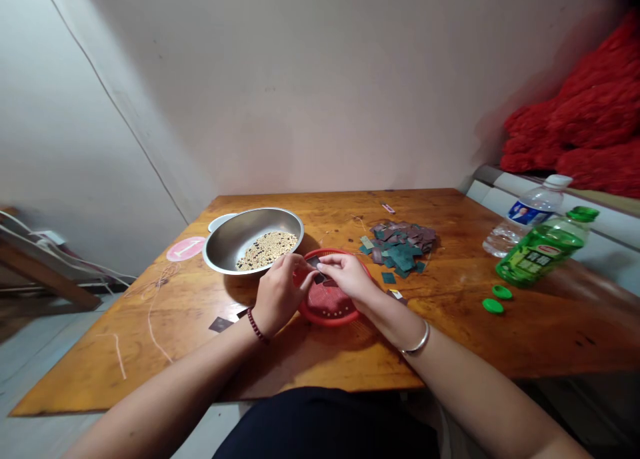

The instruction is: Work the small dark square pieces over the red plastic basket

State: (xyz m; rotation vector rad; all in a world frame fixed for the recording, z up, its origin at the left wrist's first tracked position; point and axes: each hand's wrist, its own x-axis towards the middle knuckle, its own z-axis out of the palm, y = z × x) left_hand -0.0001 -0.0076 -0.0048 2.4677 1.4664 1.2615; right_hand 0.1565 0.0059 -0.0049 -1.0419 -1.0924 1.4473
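Above a red plastic basket (327,320), my left hand (280,292) and my right hand (350,277) meet at the fingertips. Between them is a small dark square piece (315,263), thin and flat, which looks like sandpaper or stiff cloth. My right thumb and fingers pinch its right side. The left fingers are closed at its other side, their tips partly hidden. More dark pieces and a few small pale round grains lie in the basket. Behind my left hand stands a steel bowl (225,249) of pale and black bean-like grains (267,251).
A pile of green and brown squares (403,245) lies right of the basket. Dark squares (221,324) rest by my left wrist. At right are a clear bottle (525,215), a green-labelled bottle (543,251) and green caps (493,305). String (151,319) and a pink disc (185,249) lie left.
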